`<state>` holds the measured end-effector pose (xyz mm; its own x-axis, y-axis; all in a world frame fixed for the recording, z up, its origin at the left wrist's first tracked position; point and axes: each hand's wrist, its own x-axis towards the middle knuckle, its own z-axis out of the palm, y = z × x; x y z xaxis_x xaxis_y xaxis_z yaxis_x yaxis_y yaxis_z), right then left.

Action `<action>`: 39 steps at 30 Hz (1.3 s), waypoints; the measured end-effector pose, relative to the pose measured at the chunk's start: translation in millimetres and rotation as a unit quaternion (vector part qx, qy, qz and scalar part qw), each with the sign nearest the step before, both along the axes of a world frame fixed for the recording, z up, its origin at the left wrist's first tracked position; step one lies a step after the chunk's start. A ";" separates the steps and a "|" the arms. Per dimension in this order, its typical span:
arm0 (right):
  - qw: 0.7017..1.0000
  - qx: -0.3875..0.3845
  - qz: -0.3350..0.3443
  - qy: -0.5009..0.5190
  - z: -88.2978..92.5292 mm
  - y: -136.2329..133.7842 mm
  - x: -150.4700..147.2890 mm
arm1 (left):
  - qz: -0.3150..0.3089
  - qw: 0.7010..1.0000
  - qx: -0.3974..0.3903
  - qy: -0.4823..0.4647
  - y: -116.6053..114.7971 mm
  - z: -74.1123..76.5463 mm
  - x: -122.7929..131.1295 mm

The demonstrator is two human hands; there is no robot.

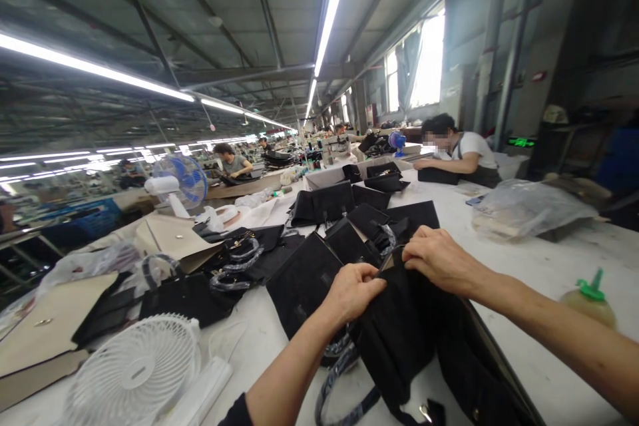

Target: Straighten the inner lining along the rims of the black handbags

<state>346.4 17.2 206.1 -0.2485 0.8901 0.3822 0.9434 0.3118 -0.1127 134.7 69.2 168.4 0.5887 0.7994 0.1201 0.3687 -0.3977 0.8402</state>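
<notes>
Together, the left hand and right hand pinch the far end of a black bag, dark and matt, with a shiny metal clasp. It lies toward the near edge of the white table, long axis running from the fingers back toward the person. Beyond, more black pieces spread toward the far edge.
</notes>
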 end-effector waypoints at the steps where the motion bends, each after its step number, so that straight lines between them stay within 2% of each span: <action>1: 1.000 0.003 -0.006 -0.008 1.0 2.7 0.3 | -0.003 1.000 -0.004 0.003 -0.1 0.4 0.4; 5: 0.999 0.001 -0.034 -0.036 3.1 16.9 -4.2 | -0.002 0.999 -0.028 0.021 0.0 2.2 2.3; 10: 0.998 0.020 -0.061 -0.024 0.5 27.9 -9.1 | 0.009 0.999 -0.036 0.028 -1.1 2.9 1.6; 18: 0.997 0.049 -0.051 -0.040 -3.5 32.0 -9.6 | 0.017 0.999 -0.027 0.043 -2.3 4.8 2.2; 24: 0.998 0.015 -0.044 -0.033 -4.1 34.7 -9.7 | 0.018 0.999 -0.014 0.049 -1.9 3.7 1.0; 29: 0.999 0.011 -0.051 -0.011 -5.7 36.8 -9.9 | 0.003 0.999 -0.035 0.036 1.5 7.5 1.2; 36: 0.998 0.023 -0.048 -0.018 -9.1 41.1 -11.9 | 0.008 0.997 0.036 0.068 28.1 16.3 33.2; 39: 0.997 0.050 -0.051 -0.006 -10.4 33.7 -10.0 | 0.019 0.994 0.065 0.087 27.0 17.8 43.0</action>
<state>336.5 50.9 195.7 -0.1626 0.8688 0.4678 0.9720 0.2225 -0.0753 177.7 96.1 186.2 0.5793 0.8057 0.1235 0.5203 -0.4821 0.7049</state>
